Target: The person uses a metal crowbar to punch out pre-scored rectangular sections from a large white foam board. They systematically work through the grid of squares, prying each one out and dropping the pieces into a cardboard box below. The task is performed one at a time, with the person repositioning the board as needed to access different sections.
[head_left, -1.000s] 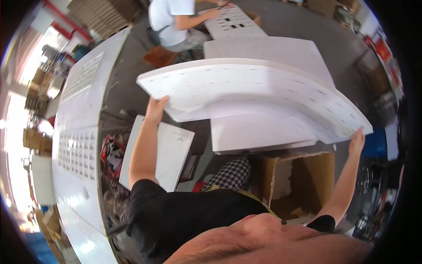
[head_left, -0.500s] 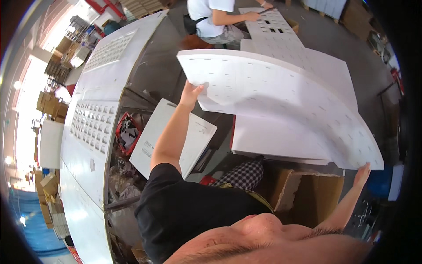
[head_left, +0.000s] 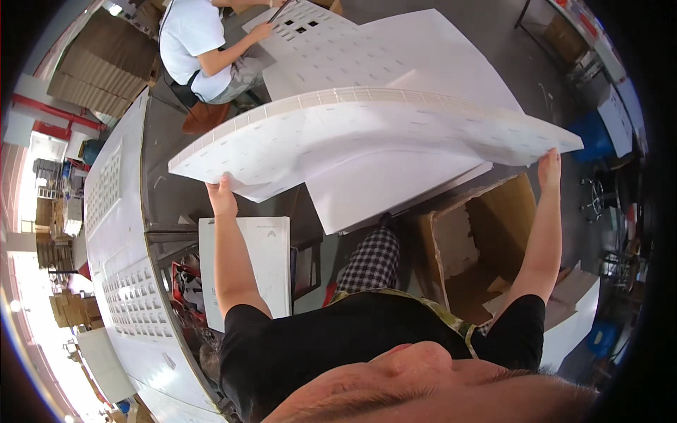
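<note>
A large, thin white foam-like sheet (head_left: 367, 134) with rows of small dark marks bows upward in front of me, held above a stack of white sheets. At its left near corner, my left hand (head_left: 223, 197) grips the edge with the thumb on top. The right near corner is pinched in my right hand (head_left: 549, 169). Beneath it lies a broad white sheet (head_left: 338, 204) on the stack. Farther off, another marked sheet (head_left: 317, 63) has rows of rectangular openings at its far end.
A co-worker in a white shirt (head_left: 194, 49) works with a thin tool at the far sheet. Near my right arm stands an open cardboard box (head_left: 451, 261). At left are a flat white box (head_left: 264, 257) and a long white table (head_left: 120, 247) with cut-out panels.
The held sheet has gone from slanting down at the right to nearly level. My right hand has risen with its corner, and my view has turned to the right.
</note>
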{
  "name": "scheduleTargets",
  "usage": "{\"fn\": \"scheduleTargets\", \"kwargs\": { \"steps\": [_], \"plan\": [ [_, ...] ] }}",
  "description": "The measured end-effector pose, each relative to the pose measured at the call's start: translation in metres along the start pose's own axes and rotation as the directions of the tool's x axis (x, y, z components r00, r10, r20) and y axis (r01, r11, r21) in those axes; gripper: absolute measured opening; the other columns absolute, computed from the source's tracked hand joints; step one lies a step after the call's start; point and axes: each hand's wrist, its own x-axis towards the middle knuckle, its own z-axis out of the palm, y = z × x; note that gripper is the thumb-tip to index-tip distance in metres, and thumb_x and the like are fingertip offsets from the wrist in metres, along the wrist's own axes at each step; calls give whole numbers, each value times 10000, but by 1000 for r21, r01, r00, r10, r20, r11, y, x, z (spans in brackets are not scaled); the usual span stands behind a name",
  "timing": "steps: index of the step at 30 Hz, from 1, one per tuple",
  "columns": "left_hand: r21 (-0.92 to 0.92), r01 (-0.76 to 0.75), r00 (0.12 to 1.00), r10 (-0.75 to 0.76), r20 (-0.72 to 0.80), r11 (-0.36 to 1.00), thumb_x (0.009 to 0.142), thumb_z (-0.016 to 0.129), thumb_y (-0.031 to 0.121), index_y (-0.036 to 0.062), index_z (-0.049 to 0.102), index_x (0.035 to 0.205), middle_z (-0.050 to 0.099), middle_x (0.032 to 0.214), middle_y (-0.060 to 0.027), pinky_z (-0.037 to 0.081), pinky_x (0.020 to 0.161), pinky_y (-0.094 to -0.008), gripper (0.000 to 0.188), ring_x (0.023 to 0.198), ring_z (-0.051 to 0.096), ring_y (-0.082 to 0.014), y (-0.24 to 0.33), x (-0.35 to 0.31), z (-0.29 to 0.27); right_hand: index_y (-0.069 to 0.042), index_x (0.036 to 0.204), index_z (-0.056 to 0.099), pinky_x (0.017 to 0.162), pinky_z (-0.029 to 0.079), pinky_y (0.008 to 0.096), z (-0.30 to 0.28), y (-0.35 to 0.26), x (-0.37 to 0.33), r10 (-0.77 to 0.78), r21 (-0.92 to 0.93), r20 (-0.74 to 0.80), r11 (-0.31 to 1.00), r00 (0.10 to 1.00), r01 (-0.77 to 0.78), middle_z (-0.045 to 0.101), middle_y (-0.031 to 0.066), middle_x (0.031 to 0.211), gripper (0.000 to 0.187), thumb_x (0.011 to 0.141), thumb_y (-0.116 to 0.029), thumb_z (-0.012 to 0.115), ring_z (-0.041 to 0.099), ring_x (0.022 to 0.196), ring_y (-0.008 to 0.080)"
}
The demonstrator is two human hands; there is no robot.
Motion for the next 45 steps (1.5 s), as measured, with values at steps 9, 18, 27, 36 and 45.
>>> {"fn": "scheduleTargets", "kwargs": {
  "steps": [9,18,27,36,45],
  "plan": [
    [81,93,993,-86,-84,992,911,579,178,-28,540,1142,609,1055,-102,480,816,-350,312,929,592,-205,-16,27,-14,25,1131,534,802,466,302,65,-18,-3,-9,-158,-187,987,982,-21,615,78,1070,336,924,-235,581,587,953,164],
    [94,199,969,-182,-167,976,893,579,178,-57,545,1125,615,1051,-116,480,796,-351,332,925,590,-216,-14,17,-22,14,1059,603,677,448,265,102,-37,-24,-111,-189,-243,980,964,65,640,41,923,320,881,-249,643,568,787,114],
    [55,140,987,-135,-83,989,900,613,305,-72,508,1175,593,1148,-130,480,890,-382,478,1009,592,-248,55,3,32,-2,998,664,704,491,303,174,-177,-46,-232,-623,-214,780,949,50,681,88,897,555,720,-477,740,644,794,174],
    [75,493,845,-498,194,867,916,573,368,-77,406,1291,496,1291,-153,443,954,-439,605,1146,514,-299,95,-45,107,14,725,694,564,477,322,106,-387,-158,-548,-925,-241,380,801,-18,654,100,646,541,730,-527,722,622,599,175],
    [484,548,474,-730,492,682,870,641,371,-69,522,1182,604,1144,-136,511,870,-382,552,1013,606,-275,5,-173,273,-2,1005,654,697,490,350,-114,-459,-384,-479,-818,-418,-172,772,-549,663,179,804,643,747,-591,632,657,772,272]
  ]
}}
